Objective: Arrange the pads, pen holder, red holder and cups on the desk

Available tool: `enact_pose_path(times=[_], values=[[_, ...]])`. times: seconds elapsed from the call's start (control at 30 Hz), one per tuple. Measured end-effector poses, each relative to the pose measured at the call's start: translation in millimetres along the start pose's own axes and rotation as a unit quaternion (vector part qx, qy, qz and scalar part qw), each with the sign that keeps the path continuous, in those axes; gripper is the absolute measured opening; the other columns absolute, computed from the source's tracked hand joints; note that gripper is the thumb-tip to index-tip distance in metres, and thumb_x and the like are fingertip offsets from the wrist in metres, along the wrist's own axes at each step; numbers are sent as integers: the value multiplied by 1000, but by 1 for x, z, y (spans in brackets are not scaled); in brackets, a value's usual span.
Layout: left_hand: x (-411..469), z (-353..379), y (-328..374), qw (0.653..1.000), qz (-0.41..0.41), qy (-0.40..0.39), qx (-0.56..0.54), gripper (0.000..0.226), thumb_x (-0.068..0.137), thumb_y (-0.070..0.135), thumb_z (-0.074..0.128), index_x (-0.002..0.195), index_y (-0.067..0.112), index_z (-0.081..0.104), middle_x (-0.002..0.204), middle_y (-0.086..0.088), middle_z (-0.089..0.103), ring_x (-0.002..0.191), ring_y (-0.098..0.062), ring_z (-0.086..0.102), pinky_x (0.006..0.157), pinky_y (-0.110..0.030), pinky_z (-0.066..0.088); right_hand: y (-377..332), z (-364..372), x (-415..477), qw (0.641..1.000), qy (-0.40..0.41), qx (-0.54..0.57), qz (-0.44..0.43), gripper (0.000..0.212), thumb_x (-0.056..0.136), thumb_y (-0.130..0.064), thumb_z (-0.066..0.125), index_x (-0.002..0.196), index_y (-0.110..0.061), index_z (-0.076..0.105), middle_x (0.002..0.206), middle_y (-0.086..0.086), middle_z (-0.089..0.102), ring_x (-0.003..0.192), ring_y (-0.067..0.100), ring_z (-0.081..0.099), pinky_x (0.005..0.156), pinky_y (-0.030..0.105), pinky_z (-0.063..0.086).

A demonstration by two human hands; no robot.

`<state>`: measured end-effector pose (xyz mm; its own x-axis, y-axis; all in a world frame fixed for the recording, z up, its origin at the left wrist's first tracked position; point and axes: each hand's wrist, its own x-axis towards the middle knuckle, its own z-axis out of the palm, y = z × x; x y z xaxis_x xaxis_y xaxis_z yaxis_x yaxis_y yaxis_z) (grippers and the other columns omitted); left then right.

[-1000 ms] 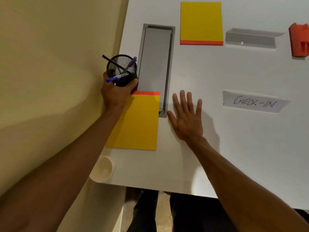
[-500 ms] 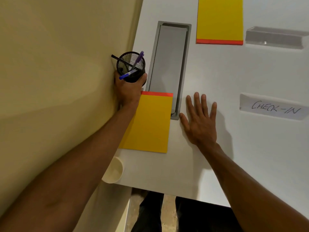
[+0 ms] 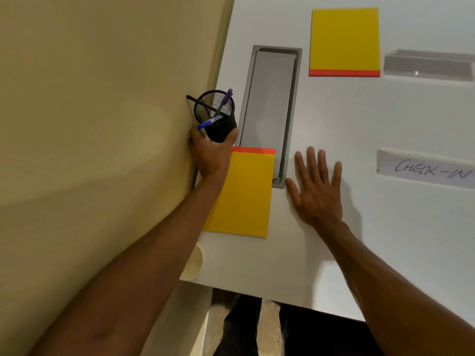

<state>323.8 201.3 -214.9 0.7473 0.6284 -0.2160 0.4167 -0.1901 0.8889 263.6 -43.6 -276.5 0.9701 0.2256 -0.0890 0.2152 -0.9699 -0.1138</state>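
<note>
- White bench (image 3: 359,119) against a beige wall (image 3: 102,124), grey hatch (image 3: 270,106) set in it
- Left hand (image 3: 213,158) grips the pen holder (image 3: 221,127) just left of the hatch
- Right hand (image 3: 317,194) flat, fingers spread, right of the hatch

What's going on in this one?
A person is tidying a white desk. The left hand grips the black mesh pen holder at the desk's left edge, by the wall, just beyond a yellow pad. The right hand lies flat and open on the desk. A second yellow pad lies farther back; a cup sits at the near left corner.
</note>
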Motion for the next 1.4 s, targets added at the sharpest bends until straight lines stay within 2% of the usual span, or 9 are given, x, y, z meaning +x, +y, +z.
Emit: enact_pose_path(times=[0.17,0.27,0.37,0.47,0.57,0.73,1.0,1.17,1.4], values=[[-49,-21,5,998,-34,-18,58,71,86,38,72,141,7,40,137,-14,52,122,-29,54,101,-43,50,5,-17,5,993,-113,26,-11,75,99,-65,14,156,-28,-16,164,4,-25,151,26,-23,119,62,-5],[-77,-36,14,992,-20,-57,115,73,90,40,66,148,9,34,147,-12,45,133,-28,45,100,-32,39,9,-41,14,979,-203,30,-16,86,95,-69,30,156,-29,-17,163,5,-26,150,28,-23,120,63,-2],[-99,-49,23,968,38,-108,224,78,91,49,59,152,13,28,154,-11,37,140,-29,37,105,-41,39,0,-74,9,968,-241,68,29,88,95,-64,41,158,-26,-6,166,6,-16,153,29,-11,119,64,0],[-116,-59,35,924,144,-168,311,78,93,55,53,156,19,24,161,-13,26,149,-31,24,119,-48,26,-10,-100,-21,978,-189,76,50,77,99,-58,37,159,-21,6,167,6,-6,154,28,-3,119,61,3],[-135,-62,53,859,250,-198,401,71,96,62,38,157,29,20,165,-9,16,153,-30,9,123,-49,16,-11,-126,-52,980,-174,80,46,71,100,-53,39,159,-22,13,167,8,0,154,27,0,120,57,4],[-180,-48,84,798,306,-249,457,76,95,70,21,158,33,0,167,-8,-5,154,-29,-9,123,-52,5,1,-169,-100,986,-121,92,66,70,100,-50,43,158,-20,18,167,9,5,154,27,4,122,54,7],[-273,-15,119,765,391,-279,429,85,85,76,3,158,33,0,166,-6,-9,153,-28,-10,123,-54,-6,52,-240,-178,984,-47,95,144,70,99,-50,45,158,-24,17,167,9,4,153,29,12,121,51,16],[-343,-4,137,744,441,-308,397,92,78,79,-13,158,34,-2,166,-7,-10,153,-29,-10,122,-57,-2,93,-272,-253,975,-7,100,201,70,100,-49,46,159,-24,16,167,8,2,153,28,11,122,50,16],[-470,0,157,722,503,-321,349,88,81,79,-3,158,37,1,167,-3,-6,154,-27,-7,123,-56,7,145,-291,-387,958,77,109,256,69,99,-51,46,158,-29,18,167,4,4,154,26,9,122,48,12]])
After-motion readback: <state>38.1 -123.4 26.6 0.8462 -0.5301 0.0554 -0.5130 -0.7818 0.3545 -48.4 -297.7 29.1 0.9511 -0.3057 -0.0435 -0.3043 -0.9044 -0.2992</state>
